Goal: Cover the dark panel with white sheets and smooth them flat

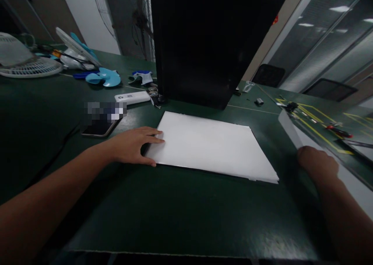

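A flat white rectangular panel (206, 146) with a thin dark edge lies on the green table. My left hand (138, 144) rests at its left edge, fingers spread, with the fingertips and thumb touching the white surface. Off to the right, my right hand (319, 166) is closed around the edge of a white sheet (291, 131), which is raised and tilted. Part of that sheet passes behind my right hand and forearm. The fingertips of this hand are turned away from view.
A large black panel (206, 43) stands upright behind the white one. On the left are a phone (100, 125), a white handheld device (132, 98), a light-blue fan blade (105, 77) and fan grilles (35, 67). Small tools and yellow tape lines (320, 135) are at right.
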Action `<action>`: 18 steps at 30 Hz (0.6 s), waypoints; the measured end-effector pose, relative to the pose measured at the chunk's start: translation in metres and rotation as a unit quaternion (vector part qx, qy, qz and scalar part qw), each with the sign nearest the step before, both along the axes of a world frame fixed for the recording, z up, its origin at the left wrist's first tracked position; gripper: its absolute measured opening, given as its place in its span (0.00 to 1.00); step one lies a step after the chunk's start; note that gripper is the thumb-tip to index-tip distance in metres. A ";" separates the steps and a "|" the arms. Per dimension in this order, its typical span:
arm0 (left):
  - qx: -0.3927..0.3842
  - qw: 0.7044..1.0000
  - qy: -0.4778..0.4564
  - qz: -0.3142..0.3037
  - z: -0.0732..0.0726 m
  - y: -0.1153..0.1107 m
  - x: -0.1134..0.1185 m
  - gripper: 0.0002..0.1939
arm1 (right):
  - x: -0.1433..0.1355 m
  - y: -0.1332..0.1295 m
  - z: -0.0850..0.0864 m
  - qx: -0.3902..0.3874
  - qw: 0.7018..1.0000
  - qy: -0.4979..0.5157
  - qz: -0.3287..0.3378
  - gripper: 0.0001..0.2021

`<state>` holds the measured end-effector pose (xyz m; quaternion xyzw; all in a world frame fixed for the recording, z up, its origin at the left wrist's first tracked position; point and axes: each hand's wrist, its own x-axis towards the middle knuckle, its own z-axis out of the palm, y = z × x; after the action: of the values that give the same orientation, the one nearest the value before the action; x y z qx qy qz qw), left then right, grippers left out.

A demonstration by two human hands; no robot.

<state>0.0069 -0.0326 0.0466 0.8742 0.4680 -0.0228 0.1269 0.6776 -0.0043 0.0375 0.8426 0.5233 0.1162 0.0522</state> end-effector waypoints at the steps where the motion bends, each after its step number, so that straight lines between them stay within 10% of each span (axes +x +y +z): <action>1: 0.002 1.000 -0.008 0.000 0.000 0.000 0.000 0.47 | -0.006 -0.003 0.005 0.009 1.000 -0.012 0.008 0.27; 8: 0.008 0.999 -0.031 -0.006 -0.001 -0.002 -0.001 0.49 | -0.108 -0.030 0.029 0.044 0.983 -0.060 0.166 0.29; 13: 0.010 1.000 -0.017 0.021 0.000 -0.005 0.000 0.62 | -0.187 -0.036 0.000 0.059 0.876 0.007 0.479 0.27; 18: 0.000 0.999 -0.009 0.052 0.003 -0.006 0.000 0.74 | -0.229 -0.045 -0.020 0.044 0.808 0.045 0.585 0.28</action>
<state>0.0071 -0.0390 0.0495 0.8489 0.5119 -0.0079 0.1318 0.4482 -0.0496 0.0173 0.3823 0.9135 0.1094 -0.0863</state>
